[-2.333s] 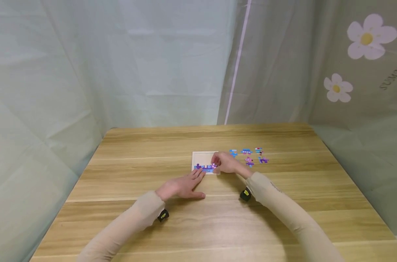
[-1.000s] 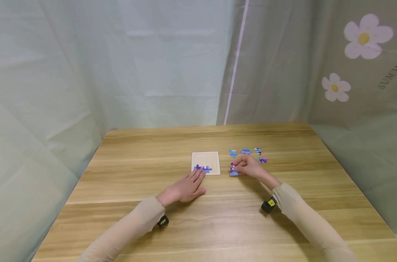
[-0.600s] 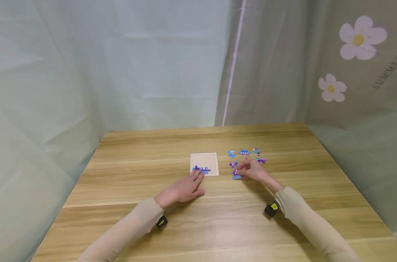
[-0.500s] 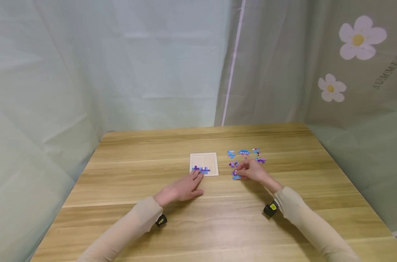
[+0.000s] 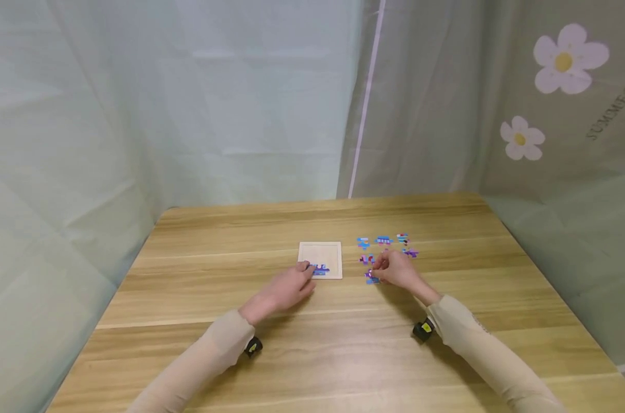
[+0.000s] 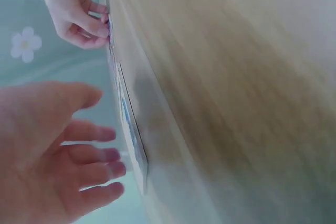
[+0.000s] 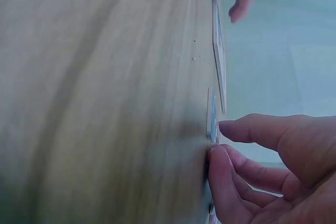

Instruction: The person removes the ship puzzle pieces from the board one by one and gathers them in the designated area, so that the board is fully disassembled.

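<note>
A square pale wooden puzzle tray [image 5: 320, 243] lies on the table, with joined blue and purple jigsaw pieces [image 5: 320, 269] along its near edge. My left hand [image 5: 286, 287] hovers at the tray's near left corner, its fingers loosely bent around nothing in the left wrist view. To the right of the tray, my right hand [image 5: 399, 271] pinches a blue and purple jigsaw piece [image 5: 370, 279] low at the tabletop. In the right wrist view, the thumb and a finger meet at the end of that piece [image 7: 212, 121]; the fingers hide part of it.
Loose jigsaw pieces sit beyond the right hand: a blue one [image 5: 363, 242], a striped one [image 5: 383, 240], a multicoloured one [image 5: 402, 238], a purple one [image 5: 410, 252] and a pink-purple one [image 5: 366, 259]. Curtains [image 5: 271, 115] hang behind the wooden table [image 5: 230, 229].
My right hand has carried a jigsaw piece from the tray out to the right and down beside the loose pieces. My left hand, earlier flat on the tray's pieces, has lifted and drawn back slightly.
</note>
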A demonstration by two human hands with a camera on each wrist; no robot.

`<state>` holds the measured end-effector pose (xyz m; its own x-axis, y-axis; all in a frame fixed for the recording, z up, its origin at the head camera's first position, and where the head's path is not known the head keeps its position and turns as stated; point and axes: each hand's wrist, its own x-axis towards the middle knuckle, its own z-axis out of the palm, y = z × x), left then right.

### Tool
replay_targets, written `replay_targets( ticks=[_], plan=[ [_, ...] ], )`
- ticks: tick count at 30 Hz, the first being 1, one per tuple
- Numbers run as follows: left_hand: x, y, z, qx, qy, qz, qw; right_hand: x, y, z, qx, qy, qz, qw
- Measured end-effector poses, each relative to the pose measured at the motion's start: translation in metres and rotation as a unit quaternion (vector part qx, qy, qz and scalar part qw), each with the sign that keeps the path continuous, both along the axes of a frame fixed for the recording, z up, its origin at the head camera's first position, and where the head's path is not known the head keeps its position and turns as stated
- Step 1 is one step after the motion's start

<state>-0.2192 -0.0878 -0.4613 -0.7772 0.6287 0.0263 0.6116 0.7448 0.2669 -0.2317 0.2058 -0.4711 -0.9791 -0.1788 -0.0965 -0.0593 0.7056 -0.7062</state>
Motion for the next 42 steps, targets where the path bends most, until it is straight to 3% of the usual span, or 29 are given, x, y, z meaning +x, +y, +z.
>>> replay_targets(
  ticks=[4, 7, 9, 14, 17, 25, 35, 42],
  plan=[
    [-0.012, -0.001, -0.002, 0.102, 0.083, 0.049, 0.9902, -0.001, -0.001, 0.0, 0.002, 0.012, 0.004, 0.9999],
    [-0.021, -0.003, -0.001, 0.17, 0.063, 0.084, 0.9798, -0.002, -0.001, 0.001, 0.008, 0.026, 0.006, 0.9996],
    [-0.028, -0.006, -0.002, 0.188, 0.031, 0.087, 0.9778, -0.003, -0.001, 0.001, 0.01, 0.029, 0.009, 0.9995],
    [-0.045, -0.014, -0.011, 0.131, -0.062, 0.061, 0.9876, -0.003, -0.003, -0.002, 0.002, 0.023, 0.026, 0.9994],
    [-0.052, -0.013, -0.016, 0.08, -0.097, 0.045, 0.991, -0.003, -0.006, -0.001, 0.013, 0.033, 0.032, 0.9989],
    [-0.059, -0.009, -0.015, -0.005, -0.101, -0.001, 0.9949, -0.007, -0.016, 0.006, 0.04, 0.066, 0.034, 0.9964],
    [-0.056, -0.004, -0.011, -0.061, -0.144, 0.02, 0.9874, -0.017, -0.043, 0.004, -0.009, 0.052, 0.078, 0.9956],
    [-0.055, 0.0, -0.008, -0.083, -0.144, 0.023, 0.9857, -0.027, -0.065, -0.001, -0.02, 0.06, 0.117, 0.9911]
  ],
)
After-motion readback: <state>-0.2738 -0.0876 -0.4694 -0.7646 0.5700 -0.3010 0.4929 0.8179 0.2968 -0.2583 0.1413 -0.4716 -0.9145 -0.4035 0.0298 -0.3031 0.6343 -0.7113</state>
